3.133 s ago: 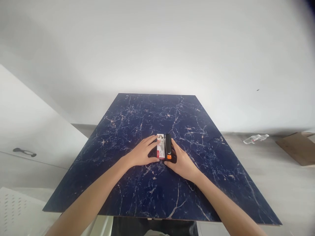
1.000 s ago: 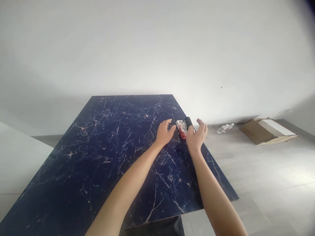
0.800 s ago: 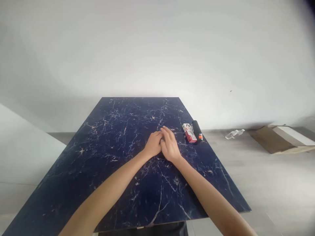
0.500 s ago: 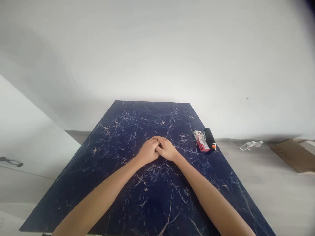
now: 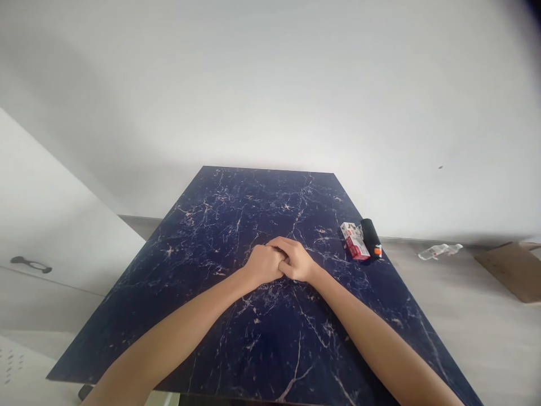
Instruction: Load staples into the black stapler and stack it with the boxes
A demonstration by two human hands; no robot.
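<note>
My left hand [image 5: 262, 264] and my right hand [image 5: 296, 260] rest clasped together on the middle of a dark blue marbled table [image 5: 220, 225], fingers folded over each other with nothing in them. A small red and white box [image 5: 354, 241] lies near the table's right edge. A black stapler with an orange end [image 5: 372, 238] lies right beside it, touching it. Both sit well to the right of my hands.
A white cabinet with a dark handle [image 5: 30, 263] stands at the left. On the grey floor to the right lie a clear plastic bottle [image 5: 438, 251] and a flat cardboard piece [image 5: 509, 270]. A white wall fills the background.
My hands pushed the box and stapler from the table's middle to its right edge, let go, came back to the middle and clasped together.
</note>
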